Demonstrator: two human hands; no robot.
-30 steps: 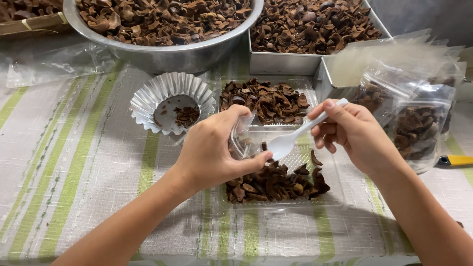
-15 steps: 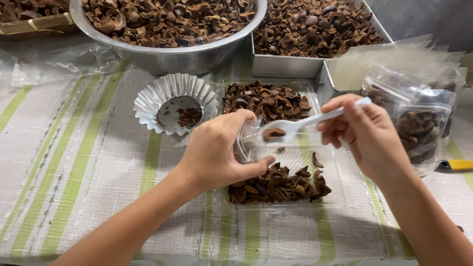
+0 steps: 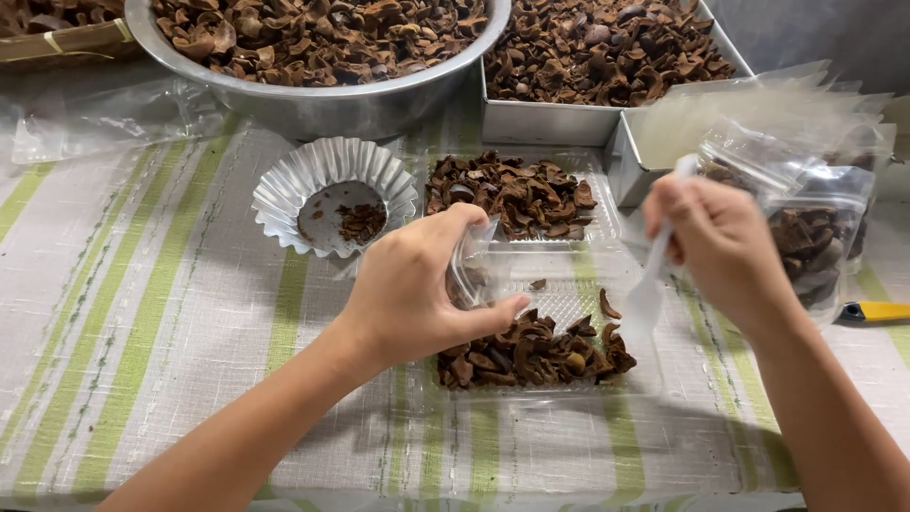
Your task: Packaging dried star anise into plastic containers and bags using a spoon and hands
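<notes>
My left hand (image 3: pixel 417 289) grips a small clear plastic bag (image 3: pixel 471 270) with a few brown dried pieces inside, held over a clear plastic tray (image 3: pixel 559 284). A pile of brown dried pieces (image 3: pixel 531 353) lies in the tray's near part. My right hand (image 3: pixel 720 246) holds a white plastic spoon (image 3: pixel 649 289), its bowl pointing down over the tray's right side, blurred by motion. A second heap of dried pieces (image 3: pixel 507 194) lies at the tray's far end.
A fluted foil cup (image 3: pixel 327 194) with a few pieces stands left of the tray. A large metal bowl (image 3: pixel 313 104) and a metal pan (image 3: pixel 540 118) of dried pieces sit at the back. Filled clear bags (image 3: pixel 815 228) stand at right, and a yellow-handled tool (image 3: pixel 877 310) lies beside them.
My right hand has swung the spoon away from the bag's mouth, rightward and down toward the tray's right side. My left hand keeps the bag in place.
</notes>
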